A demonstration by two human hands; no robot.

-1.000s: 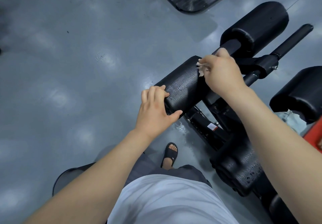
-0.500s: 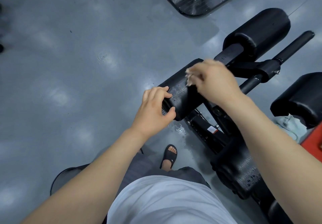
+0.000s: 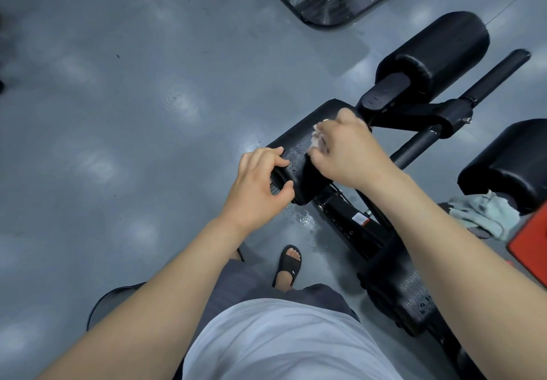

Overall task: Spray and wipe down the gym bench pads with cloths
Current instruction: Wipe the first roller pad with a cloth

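A black roller pad (image 3: 299,140) on the gym machine lies in the middle of the view, its top beaded with spray droplets. My left hand (image 3: 260,184) grips the pad's near end, fingers over the top and thumb on the end face. My right hand (image 3: 346,152) holds a small whitish cloth (image 3: 318,138) bunched in its fingers and presses it on the pad's top. Most of the cloth is hidden under the hand. A second roller pad (image 3: 435,51) sits beyond, and a third pad (image 3: 509,163) is at the right edge.
A pale green cloth (image 3: 485,214) lies under the right pad, beside a red object (image 3: 529,243). A black handle bar (image 3: 461,107) sticks out up-right. Black machine frame (image 3: 393,285) runs down-right. Wet spots (image 3: 305,220) mark the grey floor. My sandalled foot (image 3: 288,264) stands below the pad.
My right hand slid the cloth along the pad toward my left hand, then back up toward its far end. The left hand kept its grip on the near end.
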